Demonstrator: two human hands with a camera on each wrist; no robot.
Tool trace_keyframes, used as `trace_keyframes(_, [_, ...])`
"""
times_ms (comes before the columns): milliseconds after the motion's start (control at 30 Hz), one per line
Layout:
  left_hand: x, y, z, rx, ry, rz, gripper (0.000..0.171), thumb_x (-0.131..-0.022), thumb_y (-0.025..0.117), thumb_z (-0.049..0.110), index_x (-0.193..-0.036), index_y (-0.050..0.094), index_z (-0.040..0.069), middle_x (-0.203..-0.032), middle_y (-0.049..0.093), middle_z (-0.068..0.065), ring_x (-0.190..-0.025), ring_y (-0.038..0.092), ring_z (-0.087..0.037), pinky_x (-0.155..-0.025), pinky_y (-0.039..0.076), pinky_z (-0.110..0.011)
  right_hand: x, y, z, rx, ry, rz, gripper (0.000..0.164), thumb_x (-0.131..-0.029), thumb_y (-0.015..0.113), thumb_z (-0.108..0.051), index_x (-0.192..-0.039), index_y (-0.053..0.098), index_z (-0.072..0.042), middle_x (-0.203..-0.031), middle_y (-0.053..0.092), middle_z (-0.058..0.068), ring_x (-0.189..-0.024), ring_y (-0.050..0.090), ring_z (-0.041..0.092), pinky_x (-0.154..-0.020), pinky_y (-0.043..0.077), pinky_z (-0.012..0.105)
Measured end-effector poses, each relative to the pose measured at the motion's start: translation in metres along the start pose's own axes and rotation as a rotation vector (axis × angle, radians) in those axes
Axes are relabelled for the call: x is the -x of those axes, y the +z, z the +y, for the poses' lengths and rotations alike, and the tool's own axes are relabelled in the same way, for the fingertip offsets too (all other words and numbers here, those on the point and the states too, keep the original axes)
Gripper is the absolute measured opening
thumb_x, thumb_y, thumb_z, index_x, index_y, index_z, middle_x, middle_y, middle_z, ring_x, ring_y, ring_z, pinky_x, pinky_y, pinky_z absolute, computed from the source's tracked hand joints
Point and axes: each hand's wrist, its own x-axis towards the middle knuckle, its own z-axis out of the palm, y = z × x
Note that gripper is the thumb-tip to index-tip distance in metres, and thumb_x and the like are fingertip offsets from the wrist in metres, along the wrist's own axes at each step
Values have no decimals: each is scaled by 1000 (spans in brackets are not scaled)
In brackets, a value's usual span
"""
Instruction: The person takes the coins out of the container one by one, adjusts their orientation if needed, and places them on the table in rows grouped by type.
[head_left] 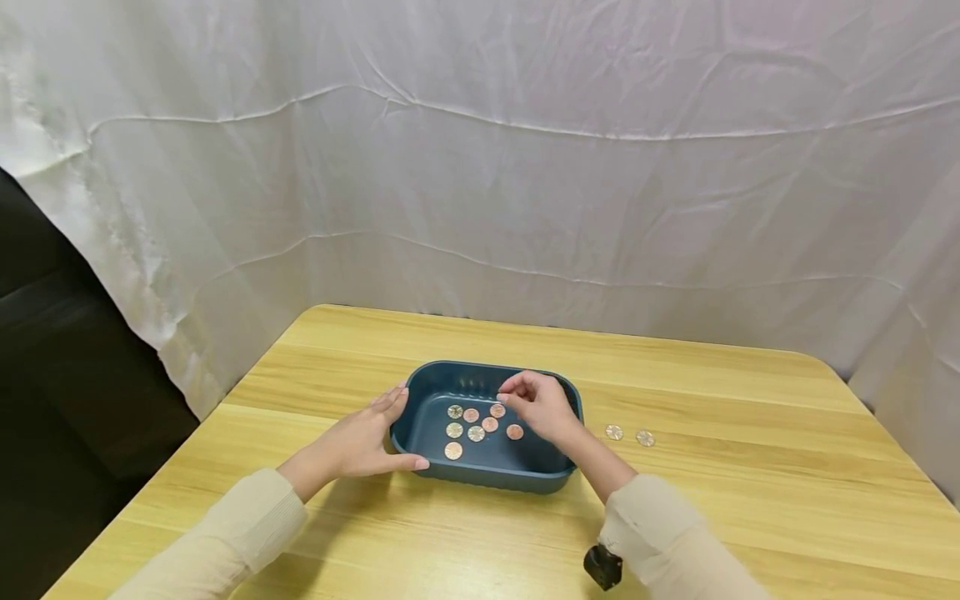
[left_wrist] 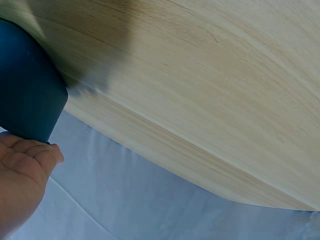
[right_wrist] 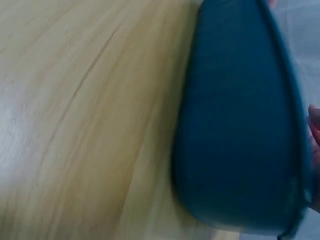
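Note:
A dark blue rectangular basin [head_left: 487,477] with rounded corners stands on the table. Several coins [head_left: 453,451] lie flat on its floor, some copper-coloured, others paler. My left hand [head_left: 367,437] rests against the basin's left end, fingers straight along the side and thumb stretched to the near rim. In the left wrist view, the fingers of that hand [left_wrist: 27,162] touch the rim. Over the right half of the basin is my right hand [head_left: 542,408], its fingers bent and fingertips close to the thumb just above a copper coin [head_left: 497,410]. I cannot tell whether a coin is between those fingertips.
Two pale coins [head_left: 614,432] lie on the wooden table [head_left: 750,500] to the right of the basin. A pale curtain [head_left: 525,208] hangs behind the table's far edge. A small black device [head_left: 603,567] shows beneath the right sleeve.

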Motion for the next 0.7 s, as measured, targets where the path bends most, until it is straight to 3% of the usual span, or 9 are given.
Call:
trace_keyframes(167, [0,0,0,0,-2,-1,108,-72,61,69,-143,28,-5,-151,24,-21,-137,29,-39,-107,34,-52,-6,12,-1,46,22,-21,6,-84,66,-6,-88,67,-2,-70,59,6,-60,46,12,-53,39,20])
trace_keyframes(367, [-1,0,0,7,-1,1,107,-72,61,68,-143,28,-5,-151,24,-21,-137,29,-39,-107,33,-51,-12,22,1,27,107,-132,10,-85,64,-5,-93,65,0,-68,51,2,-49,40,11,-42,33,21])
trace_keyframes(700, [0,-1,1,13,-21,-9,107,-72,62,68,-143,27,-4,-152,23,-19,-137,29,-40,-106,34,-53,-17,33,7,269,56,-313,11,-79,69,-3,-89,68,1,-62,60,5,-56,49,7,-56,41,19])
